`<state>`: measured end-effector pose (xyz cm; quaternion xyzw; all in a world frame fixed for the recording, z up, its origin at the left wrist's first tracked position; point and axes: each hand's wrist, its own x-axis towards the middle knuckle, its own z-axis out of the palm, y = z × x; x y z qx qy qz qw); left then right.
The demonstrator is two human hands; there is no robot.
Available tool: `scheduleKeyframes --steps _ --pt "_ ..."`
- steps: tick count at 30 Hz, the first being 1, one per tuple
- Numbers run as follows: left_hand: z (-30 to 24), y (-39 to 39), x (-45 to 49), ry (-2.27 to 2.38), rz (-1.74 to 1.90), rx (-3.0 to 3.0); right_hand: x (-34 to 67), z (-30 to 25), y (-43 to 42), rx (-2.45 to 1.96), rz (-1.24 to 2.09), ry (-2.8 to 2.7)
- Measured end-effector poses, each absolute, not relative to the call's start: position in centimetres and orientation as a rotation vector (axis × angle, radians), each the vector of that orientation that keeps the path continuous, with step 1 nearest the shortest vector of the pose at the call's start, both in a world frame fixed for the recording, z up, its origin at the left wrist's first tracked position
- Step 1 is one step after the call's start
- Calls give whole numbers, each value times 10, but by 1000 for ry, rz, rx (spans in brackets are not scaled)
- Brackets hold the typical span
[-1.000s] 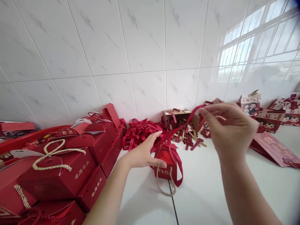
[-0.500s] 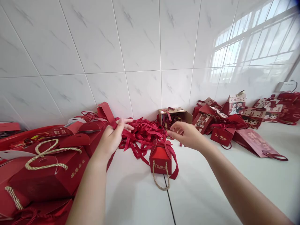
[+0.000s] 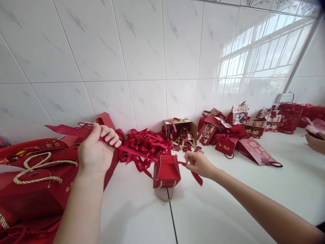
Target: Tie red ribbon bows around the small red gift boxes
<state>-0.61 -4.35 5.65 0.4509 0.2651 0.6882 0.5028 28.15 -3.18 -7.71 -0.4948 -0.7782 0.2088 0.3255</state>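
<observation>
A small red gift box [image 3: 167,169] with a rope handle [image 3: 165,199] stands on the white table, tipped a little. A dark red ribbon [image 3: 137,151] runs from both sides of its top. My left hand [image 3: 98,149], up and to the left, is closed round one length of it, and the loose end sticks out past the hand. To the right of the box, my right hand [image 3: 197,164] pinches the other length between thumb and fingers; its tail hangs below.
A heap of red ribbons [image 3: 144,144] lies behind the box, beside an open carton [image 3: 193,130] spilling small tags. Large red boxes [image 3: 38,189] crowd the left. Decorated bags and boxes [image 3: 224,130] line the wall at right. Another person's hand [image 3: 316,142] shows at the right edge.
Both hands have taken the ribbon and drawn it taut. The left hand has moved left, the right one down beside the box. The box has tilted, and another person's hand has come into view.
</observation>
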Motion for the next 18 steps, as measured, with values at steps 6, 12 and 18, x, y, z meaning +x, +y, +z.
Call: scheduleKeyframes --steps 6,12,18 --pt "50 -52 2 969 1611 1315 318 -47 -50 -1198 152 -2266" --pt "-20 -68 6 1452 1313 1762 330 -62 -75 -987 -308 -2608" --pt "-75 -85 19 1524 857 2194 355 -80 -80 -947 -357 -2546"
